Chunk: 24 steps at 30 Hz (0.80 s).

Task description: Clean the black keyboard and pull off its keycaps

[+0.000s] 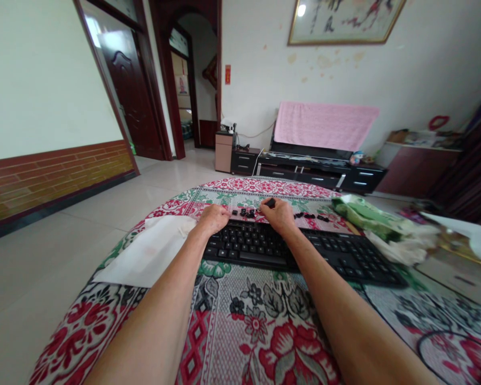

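Observation:
A black keyboard (253,241) lies on the tablecloth in front of me. Behind its back edge several loose black keycaps (246,213) lie in a row, with another keycap group (310,216) farther right. My left hand (214,219) rests at the keyboard's back left corner, fingers closed; whatever they pinch is hidden. Just over the back edge, my right hand (279,215) is closed with a small black object (270,202) sticking up between thumb and fingers. Its exact kind is too small to tell.
A white paper sheet (144,256) lies left of the keyboard. On the right are a green tissue pack (364,214) and a pale box (457,267). A black cable (425,337) curls near the right edge of the patterned tablecloth (256,321).

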Each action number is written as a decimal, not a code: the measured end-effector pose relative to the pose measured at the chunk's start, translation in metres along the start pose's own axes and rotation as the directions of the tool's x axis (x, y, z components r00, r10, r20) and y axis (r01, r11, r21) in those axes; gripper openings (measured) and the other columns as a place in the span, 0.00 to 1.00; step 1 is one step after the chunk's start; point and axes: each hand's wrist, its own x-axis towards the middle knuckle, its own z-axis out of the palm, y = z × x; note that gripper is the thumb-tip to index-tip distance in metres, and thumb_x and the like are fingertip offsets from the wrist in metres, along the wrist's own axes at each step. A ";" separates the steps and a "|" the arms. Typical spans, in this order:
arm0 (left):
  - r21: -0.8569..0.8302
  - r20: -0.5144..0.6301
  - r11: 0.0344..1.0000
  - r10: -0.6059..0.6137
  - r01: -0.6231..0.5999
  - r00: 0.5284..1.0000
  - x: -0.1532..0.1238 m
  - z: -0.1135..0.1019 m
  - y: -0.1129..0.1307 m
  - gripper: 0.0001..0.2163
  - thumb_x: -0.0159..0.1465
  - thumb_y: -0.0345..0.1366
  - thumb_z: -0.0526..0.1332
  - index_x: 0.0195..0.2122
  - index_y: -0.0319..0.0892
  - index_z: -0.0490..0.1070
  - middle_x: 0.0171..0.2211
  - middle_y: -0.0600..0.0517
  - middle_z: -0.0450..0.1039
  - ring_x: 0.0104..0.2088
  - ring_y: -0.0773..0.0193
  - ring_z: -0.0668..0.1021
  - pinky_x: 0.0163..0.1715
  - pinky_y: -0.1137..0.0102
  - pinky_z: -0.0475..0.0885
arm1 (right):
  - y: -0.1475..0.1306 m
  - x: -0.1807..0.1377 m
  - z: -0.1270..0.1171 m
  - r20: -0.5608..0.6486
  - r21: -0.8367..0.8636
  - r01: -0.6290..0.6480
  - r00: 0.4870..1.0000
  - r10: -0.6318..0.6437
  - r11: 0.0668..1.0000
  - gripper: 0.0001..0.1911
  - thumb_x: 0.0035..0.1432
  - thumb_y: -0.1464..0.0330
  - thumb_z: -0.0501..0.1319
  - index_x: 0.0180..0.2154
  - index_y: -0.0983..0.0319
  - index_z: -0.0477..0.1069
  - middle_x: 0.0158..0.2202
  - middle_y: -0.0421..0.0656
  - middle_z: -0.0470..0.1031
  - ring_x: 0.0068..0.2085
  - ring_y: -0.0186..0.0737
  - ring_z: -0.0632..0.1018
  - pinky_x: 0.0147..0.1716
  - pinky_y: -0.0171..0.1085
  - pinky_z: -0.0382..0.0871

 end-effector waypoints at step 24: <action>-0.037 -0.005 0.999 -0.001 0.000 1.000 0.005 0.006 -0.005 0.11 0.57 0.35 0.57 0.37 0.47 0.78 0.37 0.51 0.79 0.40 0.61 0.78 0.42 0.71 0.69 | -0.041 -0.021 -0.021 0.550 0.200 0.351 0.733 -0.401 0.915 0.06 0.49 0.73 0.56 0.31 0.63 0.71 0.22 0.36 0.68 0.25 0.29 0.65 0.28 0.31 0.57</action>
